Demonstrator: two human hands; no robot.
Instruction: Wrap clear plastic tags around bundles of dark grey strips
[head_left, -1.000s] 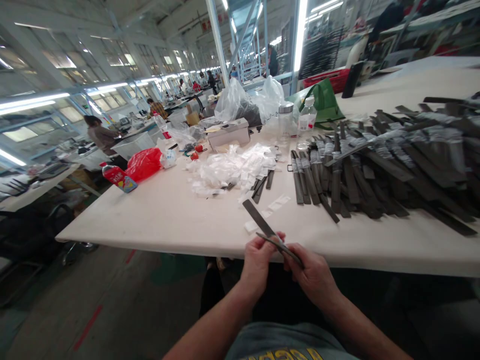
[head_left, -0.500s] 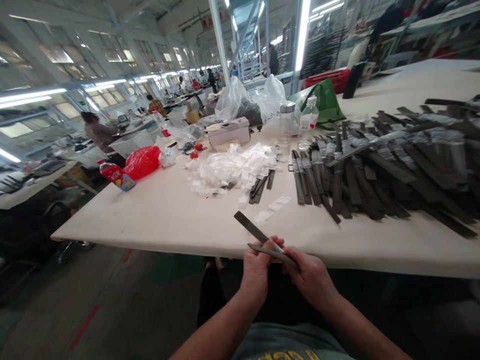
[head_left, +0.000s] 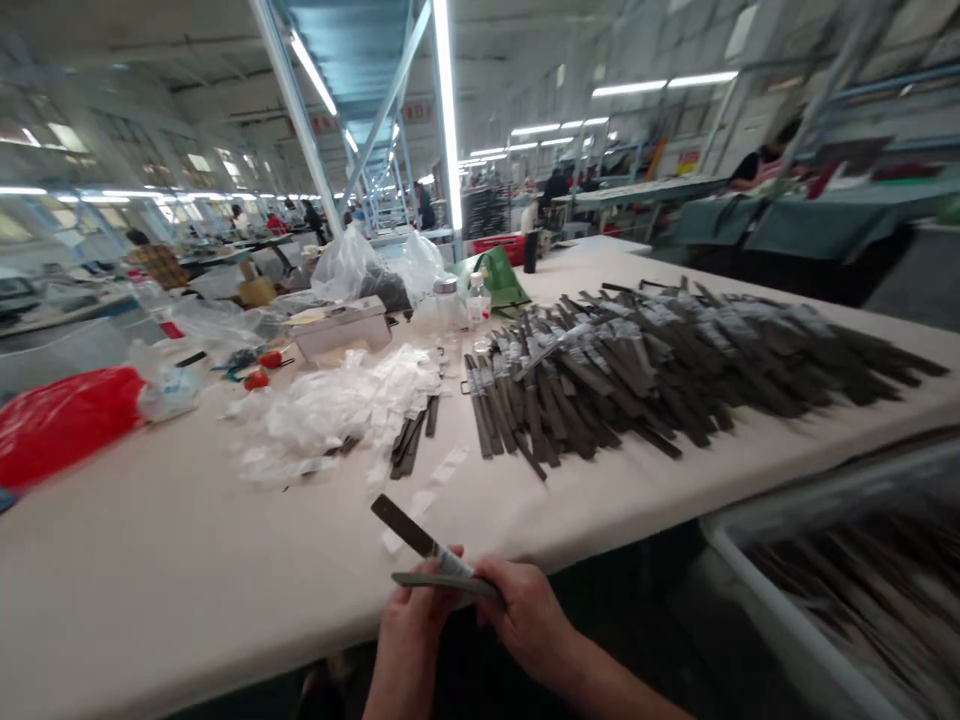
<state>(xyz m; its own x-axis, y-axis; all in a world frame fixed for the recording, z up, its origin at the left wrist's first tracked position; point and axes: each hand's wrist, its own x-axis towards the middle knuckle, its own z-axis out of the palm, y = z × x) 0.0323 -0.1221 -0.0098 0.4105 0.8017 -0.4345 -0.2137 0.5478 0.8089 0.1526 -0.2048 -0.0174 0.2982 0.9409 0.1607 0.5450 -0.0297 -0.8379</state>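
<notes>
A dark grey strap (head_left: 405, 527), with a whitish wrap (head_left: 454, 562) round part of it, is held at the table's front edge. It seems folded or doubled, since a second dark length crosses below the first. My left hand (head_left: 416, 615) is closed on it from the left, thumb on top. My right hand (head_left: 525, 610) pinches the right end between thumb and fingers. Beyond my hands lie white label strips (head_left: 450, 464) and a few loose dark straps (head_left: 409, 445). A large heap of wrapped straps (head_left: 600, 375) covers the table's right side.
Crumpled white plastic pieces (head_left: 330, 405) lie left of the heap. Behind are a carton (head_left: 341, 335), a jar (head_left: 445, 300), a bottle (head_left: 478, 300) and a green bag (head_left: 501, 278). A red bag (head_left: 67, 420) sits far left. A grey bin (head_left: 739, 560) of strips stands right, below the table.
My view has turned to the right, bringing the bin and more of the strap heap into sight. Both hands keep nearly the same hold on the strap.
</notes>
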